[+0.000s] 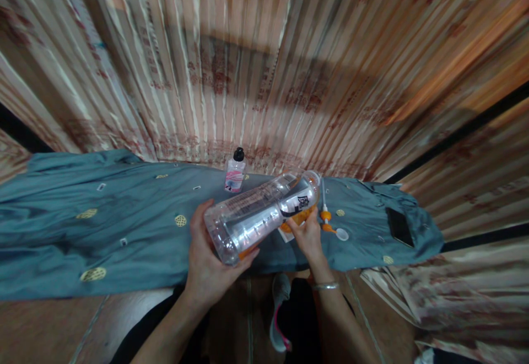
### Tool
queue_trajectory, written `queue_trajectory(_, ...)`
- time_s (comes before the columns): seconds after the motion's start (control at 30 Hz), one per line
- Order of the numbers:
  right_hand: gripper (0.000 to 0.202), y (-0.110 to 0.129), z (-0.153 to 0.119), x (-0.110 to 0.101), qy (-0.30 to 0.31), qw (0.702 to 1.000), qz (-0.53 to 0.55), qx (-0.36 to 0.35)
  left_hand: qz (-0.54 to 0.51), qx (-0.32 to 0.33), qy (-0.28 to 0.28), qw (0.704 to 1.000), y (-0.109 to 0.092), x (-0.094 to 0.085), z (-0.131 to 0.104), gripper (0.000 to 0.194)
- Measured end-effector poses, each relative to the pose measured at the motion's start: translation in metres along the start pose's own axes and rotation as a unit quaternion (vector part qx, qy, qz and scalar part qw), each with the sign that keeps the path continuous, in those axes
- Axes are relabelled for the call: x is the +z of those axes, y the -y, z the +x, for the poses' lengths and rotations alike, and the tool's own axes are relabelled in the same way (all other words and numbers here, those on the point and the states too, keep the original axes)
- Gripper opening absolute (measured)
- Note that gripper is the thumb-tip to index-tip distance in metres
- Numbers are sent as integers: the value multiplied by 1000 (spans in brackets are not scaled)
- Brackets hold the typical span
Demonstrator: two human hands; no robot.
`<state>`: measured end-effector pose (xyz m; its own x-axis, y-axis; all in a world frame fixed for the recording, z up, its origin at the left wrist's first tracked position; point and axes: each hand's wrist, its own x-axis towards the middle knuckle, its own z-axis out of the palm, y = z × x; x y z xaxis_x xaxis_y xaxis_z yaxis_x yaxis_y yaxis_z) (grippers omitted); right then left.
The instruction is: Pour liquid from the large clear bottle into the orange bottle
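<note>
A large clear plastic bottle (256, 215) with black print and an orange patch on its label is held tilted above the cloth-covered surface. Its base points lower left and its neck upper right. My left hand (209, 262) wraps round the base end. My right hand (308, 234), with a silver bangle on the wrist, grips the label side near the neck. Just right of that hand lies an orange-and-white pump top (325, 218) with a white tube. Beside the pump top is a small white round cap (341, 234). Part of a white item (286, 236) shows under the bottle.
A small clear bottle with a black cap and pink label (235, 174) stands behind the large one. A black phone (399, 226) lies at the right on the blue-green cloth (144, 242). Pleated plastic sheeting (248, 77) hangs close behind, with dark poles at both sides.
</note>
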<state>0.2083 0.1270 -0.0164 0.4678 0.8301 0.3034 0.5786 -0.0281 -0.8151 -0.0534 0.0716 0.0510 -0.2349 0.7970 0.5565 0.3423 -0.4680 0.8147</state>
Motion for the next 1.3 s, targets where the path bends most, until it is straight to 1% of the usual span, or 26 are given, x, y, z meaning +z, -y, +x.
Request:
queue_trajectory(0.13,94,1,0,0,6,1000,6,5,-7,-9,4,1000,-1,0,0,106)
queue_trajectory(0.27,94,1,0,-1,8,1000,9,8,-1,-15,8,1000,-1,-1,-1,108)
queue_trajectory(0.47,99,0,0,0,10,1000,-7,2,0,11,0,1000,1,0,0,108)
queue_trajectory(0.7,101,-3,0,0,4,1000,-10,-3,-9,5,2,1000,3,1,-2,109)
queue_trajectory(0.93,91,-6,0,1,-1,1000,-3,-6,-5,9,15,1000,1,-2,0,110)
queue_trajectory(1.03,90,-7,0,1,2,1000,-1,-7,5,14,13,1000,1,-2,0,113)
queue_trajectory(1.2,92,-5,0,1,5,1000,4,-2,-7,13,-3,1000,2,1,-1,109)
queue_trajectory(1.3,89,-4,0,1,5,1000,10,-7,-7,13,1,1000,2,1,-1,111)
